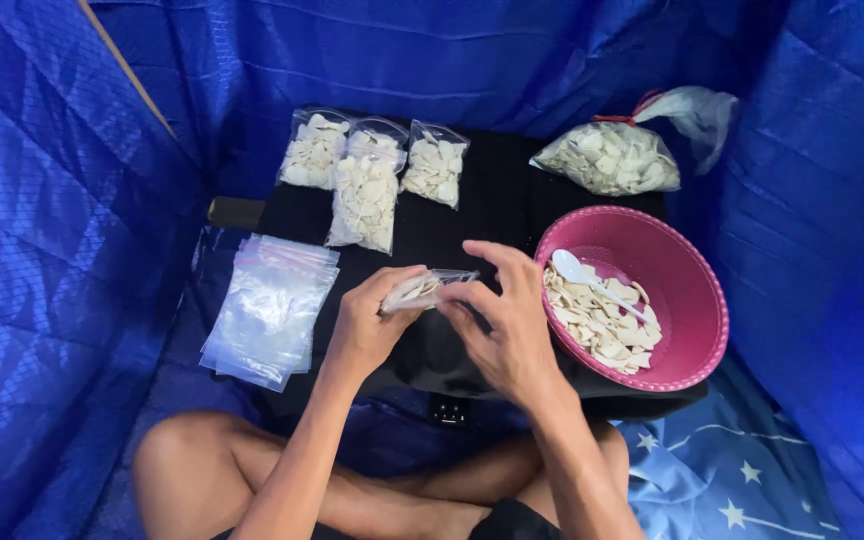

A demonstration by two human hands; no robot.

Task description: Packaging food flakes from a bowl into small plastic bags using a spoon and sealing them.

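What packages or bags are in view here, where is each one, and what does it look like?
Small clear plastic bag: held in both hands, partly filled with pale chips.
Three filled clear bags: back of the black surface, white chips inside.
Stack of empty clear bags: left, flat.
Large tied clear bag: back right, above the pink bowl.

The small bag (422,290) is thin clear plastic, glossy and crinkled; the stack of empty bags (267,310) looks the same, slightly cloudy; the pink bowl (697,300) is matt woven-textured plastic; the spoon (592,280) smooth white plastic; the tabletop (492,200) matt black cloth; the blue sheeting (52,250) glossy and creased.
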